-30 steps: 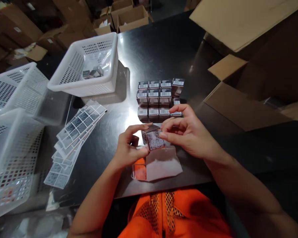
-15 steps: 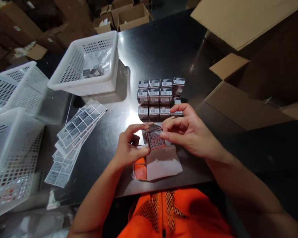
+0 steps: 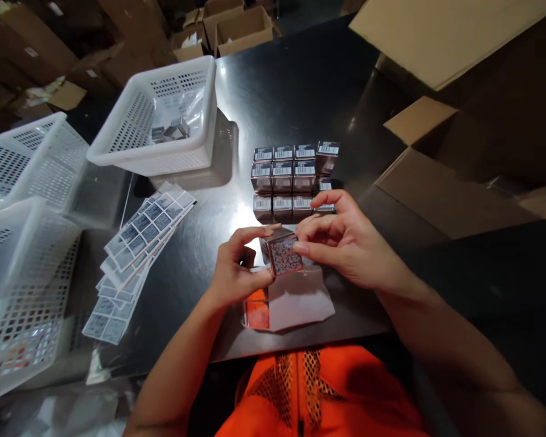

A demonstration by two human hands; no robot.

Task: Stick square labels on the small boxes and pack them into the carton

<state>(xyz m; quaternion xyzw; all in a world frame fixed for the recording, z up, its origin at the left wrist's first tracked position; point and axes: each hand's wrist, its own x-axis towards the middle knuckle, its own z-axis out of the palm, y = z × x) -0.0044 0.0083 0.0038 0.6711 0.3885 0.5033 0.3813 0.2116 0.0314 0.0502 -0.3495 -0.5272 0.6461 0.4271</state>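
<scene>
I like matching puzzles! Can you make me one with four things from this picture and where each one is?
Things:
1. small box
2. sticker sheets
3. white basket
4. barcode boxes

Places:
A. stacked in rows behind the hands
B. fanned out on the table, left of the hands
C. far left of the table, with a clear bag inside
D. pinched between the left hand and right hand

Pairs: 1-D, 2-B, 3-C, 4-A

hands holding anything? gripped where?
Small box: left hand grips its left side between thumb and forefinger; right hand fingertips pinch its right edge.
</scene>
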